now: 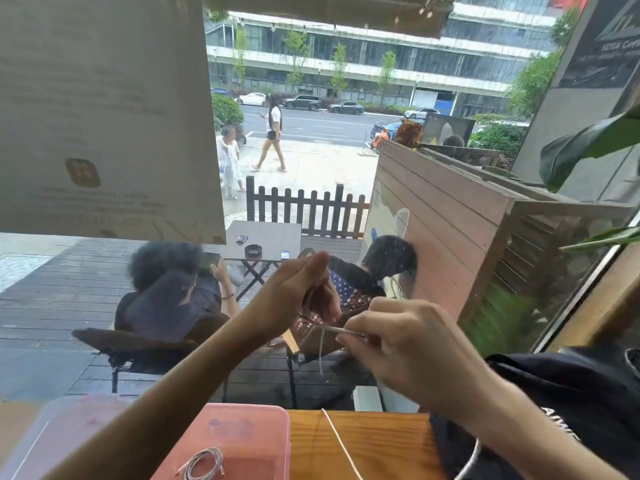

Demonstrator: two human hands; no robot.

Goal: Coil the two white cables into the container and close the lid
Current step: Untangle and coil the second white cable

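My left hand (304, 292) is raised in front of the window, fingers closed around loops of a white cable (322, 344). My right hand (401, 344) pinches the same cable just right of it, and a short end hangs down between them. The cable's free length (341, 445) trails down across the wooden table. A pink container (270, 441) sits below my left forearm, with one coiled white cable (202, 462) lying inside. Its clear lid (59, 427) lies to the left, off the container.
A wooden table (381, 441) runs along a glass window (311, 202). A black garment or bag (571, 403) lies at the right. A paper notice (104, 116) is stuck on the glass at upper left. People sit outside beyond the glass.
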